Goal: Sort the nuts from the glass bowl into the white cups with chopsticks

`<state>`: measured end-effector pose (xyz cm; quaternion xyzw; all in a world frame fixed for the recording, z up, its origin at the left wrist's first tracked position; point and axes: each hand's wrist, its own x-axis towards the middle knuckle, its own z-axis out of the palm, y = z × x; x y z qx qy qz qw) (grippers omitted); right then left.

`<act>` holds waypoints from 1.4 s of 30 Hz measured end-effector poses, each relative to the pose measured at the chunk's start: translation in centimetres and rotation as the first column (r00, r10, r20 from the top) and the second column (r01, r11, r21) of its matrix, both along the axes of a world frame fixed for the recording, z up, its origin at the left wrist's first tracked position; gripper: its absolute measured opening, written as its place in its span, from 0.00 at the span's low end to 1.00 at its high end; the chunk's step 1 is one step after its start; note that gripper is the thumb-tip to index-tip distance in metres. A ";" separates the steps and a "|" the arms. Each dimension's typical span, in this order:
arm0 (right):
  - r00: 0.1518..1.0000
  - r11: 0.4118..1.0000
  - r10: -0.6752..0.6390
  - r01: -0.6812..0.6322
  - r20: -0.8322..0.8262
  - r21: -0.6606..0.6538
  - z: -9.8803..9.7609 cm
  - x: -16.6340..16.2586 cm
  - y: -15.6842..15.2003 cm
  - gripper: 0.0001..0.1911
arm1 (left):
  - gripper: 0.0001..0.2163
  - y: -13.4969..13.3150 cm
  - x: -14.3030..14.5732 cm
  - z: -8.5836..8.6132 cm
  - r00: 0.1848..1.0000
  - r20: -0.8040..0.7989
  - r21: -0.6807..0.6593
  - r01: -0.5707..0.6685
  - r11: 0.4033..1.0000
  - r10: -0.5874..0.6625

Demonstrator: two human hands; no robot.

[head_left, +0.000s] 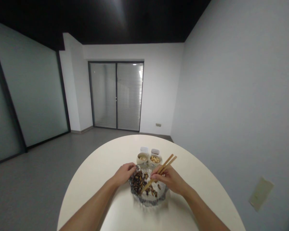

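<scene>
A wide clear glass bowl (150,202) with a wavy rim sits near the middle of the table. Dark brown, seed-like pieces (137,182) are heaped along its left side, and a few more are scattered to the right. My left hand (125,173) grips the bowl's left rim with the fingers curled over it. In my right hand (167,176), closed above the bowl's right side, is a pair of wooden chopsticks (170,158). Their tips reach down among the dark pieces; whether they pinch one is too small to tell.
Just behind the bowl stand a cup with pale pieces (142,157) and a cup of tan nuts (155,159). Two small white containers (144,149) are farther back. The round cream table (96,170) has a wall (231,96) on its right.
</scene>
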<state>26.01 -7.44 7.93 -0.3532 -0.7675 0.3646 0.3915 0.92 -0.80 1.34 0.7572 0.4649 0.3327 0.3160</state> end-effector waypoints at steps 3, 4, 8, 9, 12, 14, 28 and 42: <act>0.999 1.000 -0.002 0.001 -0.035 -0.018 -0.9 -0.3 0.5 0.18 | 0.17 0.0 0.0 0.0 1.000 -0.005 0.003 0.000 1.000 0.000; 0.999 1.000 -0.008 0.007 -0.042 -0.019 -1.2 -0.4 0.7 0.18 | 0.17 0.0 0.0 -0.1 1.000 -0.007 0.003 -0.001 1.000 0.001; 0.996 0.996 -0.075 0.077 -0.057 0.042 -1.5 0.0 1.3 0.19 | 0.17 0.2 -0.1 -0.3 1.000 -0.018 0.007 0.002 1.000 -0.001; 0.993 0.992 -0.100 0.104 -0.064 0.066 -1.5 0.2 1.5 0.19 | 0.17 0.2 -0.1 -0.4 1.000 -0.018 0.006 0.003 1.000 -0.003; 0.983 0.980 -0.163 0.172 -0.089 0.103 -1.3 0.8 1.9 0.18 | 0.17 0.4 -0.3 -0.8 1.000 -0.014 -0.001 0.001 1.000 -0.001; 0.977 0.976 -0.184 0.194 -0.107 0.097 -1.1 1.0 2.0 0.18 | 0.17 0.5 -0.4 -1.0 1.000 -0.004 0.000 0.005 1.000 -0.005; 0.997 0.997 -0.074 0.075 -0.039 0.025 -1.1 -0.2 1.0 0.18 | 0.17 0.3 -0.2 -0.5 1.000 0.001 0.011 0.008 1.000 -0.008; 0.969 0.971 -0.230 0.235 -0.085 0.045 -1.6 2.0 2.7 0.16 | 0.17 0.7 -0.5 -1.4 1.000 0.002 0.011 0.025 1.000 -0.025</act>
